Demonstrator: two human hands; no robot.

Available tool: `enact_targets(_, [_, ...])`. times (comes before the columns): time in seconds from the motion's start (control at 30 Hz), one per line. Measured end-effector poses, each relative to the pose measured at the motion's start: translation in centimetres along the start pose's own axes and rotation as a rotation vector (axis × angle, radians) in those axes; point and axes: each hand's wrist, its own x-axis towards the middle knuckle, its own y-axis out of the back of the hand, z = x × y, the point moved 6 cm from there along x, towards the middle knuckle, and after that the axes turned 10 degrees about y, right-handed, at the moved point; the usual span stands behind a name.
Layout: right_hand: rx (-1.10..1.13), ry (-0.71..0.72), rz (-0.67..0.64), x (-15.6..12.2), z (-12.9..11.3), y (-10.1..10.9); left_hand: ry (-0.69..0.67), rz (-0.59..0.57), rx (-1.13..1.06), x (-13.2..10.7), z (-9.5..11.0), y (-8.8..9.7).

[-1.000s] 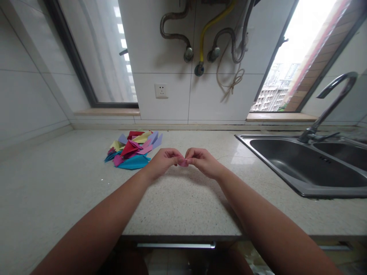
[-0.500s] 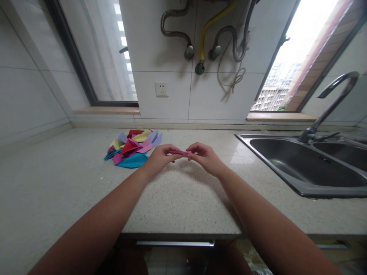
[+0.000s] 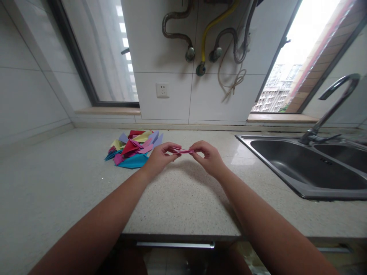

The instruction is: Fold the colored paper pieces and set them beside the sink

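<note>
A small piece of folded pink paper (image 3: 185, 151) is held edge-on above the countertop, its layers slightly apart. My left hand (image 3: 164, 153) pinches its left end between thumb and fingers. At the other end, my right hand (image 3: 207, 154) grips the paper with thumb and fingertips. Just beyond my left wrist lies a pile of folded coloured papers (image 3: 132, 147) in red, pink, blue, yellow and lilac. Which shape the pink paper has cannot be made out from this angle.
The speckled countertop (image 3: 183, 206) runs to a tiled wall with a socket (image 3: 163, 90). To the right is a steel sink (image 3: 301, 160) with a tall curved faucet (image 3: 335, 103). Hoses (image 3: 203, 38) hang on the wall. A drawer handle (image 3: 174, 245) sits below the front edge.
My hands have drawn slightly apart, and more of the pink paper shows between them, its layers more spread. The paper pile has stayed in place. The view has shifted slightly.
</note>
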Motion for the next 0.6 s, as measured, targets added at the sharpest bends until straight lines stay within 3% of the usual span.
enact_targets(0.23, [-0.061, -0.083, 0.036, -0.3, 0.3, 0.0, -0.071, 0.075, 0.103, -0.4, 1.0, 0.2])
enact_targets(0.6, [-0.101, 0.001, -0.017, 0.0, -0.5, 0.0, -0.095, 0.068, 0.183, -0.7, 1.7, 0.1])
